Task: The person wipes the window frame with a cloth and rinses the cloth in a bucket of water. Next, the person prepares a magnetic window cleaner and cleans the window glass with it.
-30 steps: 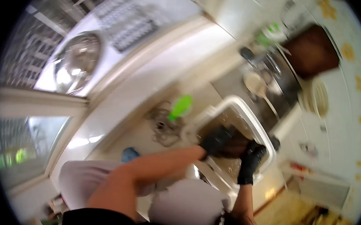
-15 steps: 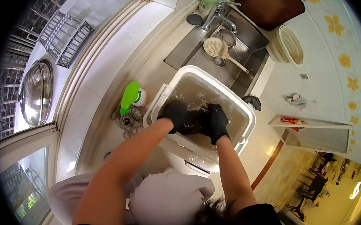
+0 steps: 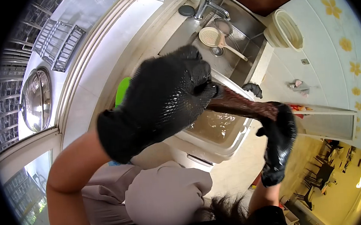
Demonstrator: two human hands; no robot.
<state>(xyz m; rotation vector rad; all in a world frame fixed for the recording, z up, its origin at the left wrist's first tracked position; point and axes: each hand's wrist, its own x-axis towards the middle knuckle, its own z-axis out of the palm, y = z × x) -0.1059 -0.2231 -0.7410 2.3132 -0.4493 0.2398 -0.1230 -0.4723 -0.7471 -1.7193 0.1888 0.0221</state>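
Note:
A wet, dark red-brown cloth (image 3: 239, 103) is stretched between my two black-gloved hands, twisted narrow like a rope. My left hand (image 3: 162, 95) is a fist around its left end, close to the camera. Lower and to the right, my right hand (image 3: 279, 141) grips the other end. Both hands are raised above a white tub (image 3: 245, 134) of murky brown water (image 3: 217, 128). My left hand and the cloth cover much of the tub.
Beyond the tub is a steel sink (image 3: 244, 72) with a faucet (image 3: 211, 5), a slotted skimmer (image 3: 209, 37) and small strainers. A black glove-like item (image 3: 253, 90) lies by the tub's right corner. Folded basins (image 3: 283, 32) lean on the wall. A green object (image 3: 122, 90) shows behind my left hand.
Both hands have come up out of the water and moved apart, bringing the dark cloth with them. It is now pulled taut above the tub.

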